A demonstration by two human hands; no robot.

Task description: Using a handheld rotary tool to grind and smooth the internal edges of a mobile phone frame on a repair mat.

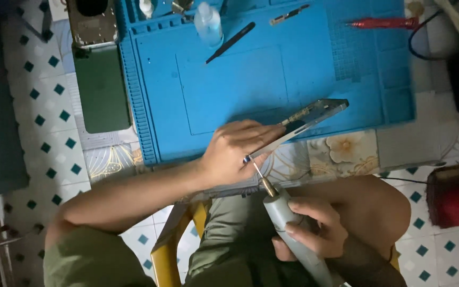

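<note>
A thin, flat phone frame of clear, glossy material with metal edging (298, 125) is held tilted over the near edge of a ribbed blue silicone work mat (240, 79). It is pinched by the left hand (235, 151), whose fingers are closed along its lower edge. A slim grey cylindrical rotary tool with a brass collet (288, 223) is gripped firmly by the right hand (314, 228), its fine bit touching the frame's lower corner.

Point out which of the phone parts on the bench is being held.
The phone frame at the blue mat's near edge: the left hand tilts it up. The green back panel and the other frame lie untouched at the mat's left.
</note>
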